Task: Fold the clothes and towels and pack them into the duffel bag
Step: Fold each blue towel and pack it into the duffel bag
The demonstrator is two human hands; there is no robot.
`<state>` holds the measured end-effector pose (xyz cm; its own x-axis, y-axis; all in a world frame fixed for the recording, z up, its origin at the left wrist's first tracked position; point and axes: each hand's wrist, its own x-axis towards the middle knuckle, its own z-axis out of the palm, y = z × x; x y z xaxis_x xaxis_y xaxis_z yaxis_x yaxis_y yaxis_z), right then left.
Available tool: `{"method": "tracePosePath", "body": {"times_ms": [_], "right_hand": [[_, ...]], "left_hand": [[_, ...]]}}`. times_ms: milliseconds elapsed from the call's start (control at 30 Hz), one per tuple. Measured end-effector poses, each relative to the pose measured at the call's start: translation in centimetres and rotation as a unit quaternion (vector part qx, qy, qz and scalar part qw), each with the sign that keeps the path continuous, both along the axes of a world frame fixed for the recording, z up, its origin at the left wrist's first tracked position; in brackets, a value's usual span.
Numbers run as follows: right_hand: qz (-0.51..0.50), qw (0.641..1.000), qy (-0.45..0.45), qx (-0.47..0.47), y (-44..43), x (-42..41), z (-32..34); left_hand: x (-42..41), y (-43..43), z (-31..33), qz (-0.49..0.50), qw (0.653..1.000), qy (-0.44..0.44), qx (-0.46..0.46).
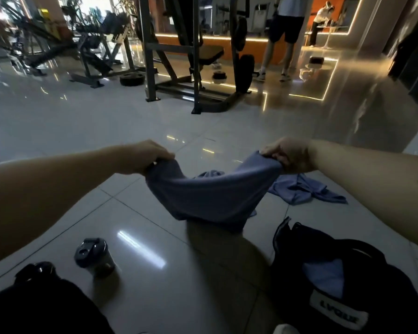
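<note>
**Observer:** What sits closest to you?

**Operator:** The duffel bag point(287, 273), on the floor at my lower right. Its mouth is open and a pale blue folded piece point(323, 276) lies inside. At my lower left a shaker bottle point(94, 256) stands upright on the tiles with its lid on.

**Observer:** And the piece you're working on?

**Operator:** A blue garment point(203, 194) hangs between my hands, above the floor and just ahead of the bag. My left hand point(147, 155) grips one top corner, with the fingers point(164, 156) curled over the edge. My right hand point(287, 155) holds the other corner, its fingers wrapped round bunched cloth. The middle sags in a deep curve and the lower part is crumpled.

**Observer:** How do you fold it cleanly from there?

**Operator:** I'd say it needs tension first. I'd draw the hands apart until the top edge runs straight, then shake it so the bottom drops free. After that I'd bring corner to corner, or lay it flat on the tiles and smooth it. The cloth looks thin and slippery, so a slack hold could lose a corner.

**Observer:** Anything else waiting?

**Operator:** A second blue garment point(304, 189) lies crumpled on the floor just beyond my right hand, not yet folded. Farther off stands a weight machine point(174, 56), with a person in dark shorts point(285, 32) behind it, well apart from my work.
</note>
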<state>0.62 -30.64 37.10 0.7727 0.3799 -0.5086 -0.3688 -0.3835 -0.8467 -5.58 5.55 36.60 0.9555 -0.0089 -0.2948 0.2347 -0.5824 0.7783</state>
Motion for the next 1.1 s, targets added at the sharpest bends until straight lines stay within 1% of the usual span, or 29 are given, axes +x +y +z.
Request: {"method": "tracePosePath", "body": {"times_ms": [100,233,300,400,467,533,600,667,833,967,1100], "right_hand": [[0.053,0.996,0.018,-0.072,0.1,-0.8,-4.1],[0.123,0.983,0.073,-0.113,0.4,-1.3,-9.4],[0.156,0.970,0.111,-0.150,0.5,-1.6,-12.2],[0.223,0.937,0.183,-0.198,0.3,-2.0,-15.9],[0.239,0.922,0.215,-0.214,0.3,-2.0,-18.0],[0.240,0.918,0.217,-0.229,0.5,-1.4,-19.9],[0.232,0.920,0.199,-0.245,0.9,-0.5,-21.9],[0.201,0.931,0.170,-0.252,1.0,0.7,-23.7],[0.134,0.953,0.065,-0.266,1.4,4.5,-28.4],[0.029,0.973,-0.003,-0.229,2.2,8.2,-32.1],[-0.039,0.975,-0.045,-0.213,3.7,11.1,-34.8]], "left_hand": [[-1.2,0.1,-4.5,-0.048,0.995,0.085,0.028],[-2.9,-0.5,-9.7,-0.091,0.977,0.188,0.051],[-3.8,-0.8,-12.3,-0.114,0.962,0.241,0.063],[-4.7,-1.1,-15.5,-0.139,0.932,0.327,0.068],[-4.5,-1.1,-17.1,-0.142,0.921,0.360,0.053],[-3.7,-0.7,-18.5,-0.136,0.917,0.373,0.035],[-2.6,-0.3,-20.0,-0.120,0.920,0.372,0.010],[-1.0,0.2,-21.7,-0.095,0.931,0.352,-0.008],[3.9,1.6,-25.8,-0.044,0.952,0.304,-0.010],[7.6,2.3,-28.8,0.013,0.972,0.233,-0.019],[10.6,3.2,-32.2,0.059,0.986,0.158,-0.001]]}}
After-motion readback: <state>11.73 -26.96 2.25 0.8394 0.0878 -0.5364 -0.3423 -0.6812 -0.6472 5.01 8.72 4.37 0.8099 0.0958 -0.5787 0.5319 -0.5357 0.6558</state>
